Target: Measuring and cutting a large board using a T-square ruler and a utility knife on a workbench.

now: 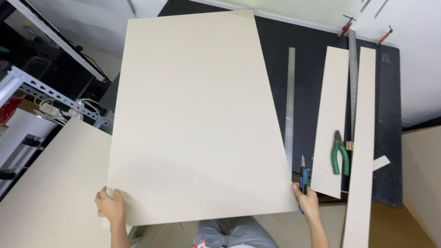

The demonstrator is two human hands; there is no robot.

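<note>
The left hand (pixel 110 205) grips the near left corner of a large cream board (pixel 195 119) held over the dark surface (pixel 390 138). The right hand (pixel 308 202) pinches its right corner while also holding a blue utility knife (pixel 303 177). Green pliers (pixel 340 154) lie on a board strip (pixel 330 119).

A large board (pixel 197 119) lies over the dark mat (pixel 388 138), its near corners gripped by the left hand (pixel 110 206) and right hand (pixel 308 202), the latter also holding a knife (pixel 303 177). Right of the board lies a ruler (pixel 289 105), then two strips (pixel 330 124) with a second ruler (pixel 353 78) between them. Pliers (pixel 340 154) rest on the nearer strip, and another board (pixel 50 188) lies to the left.
</note>
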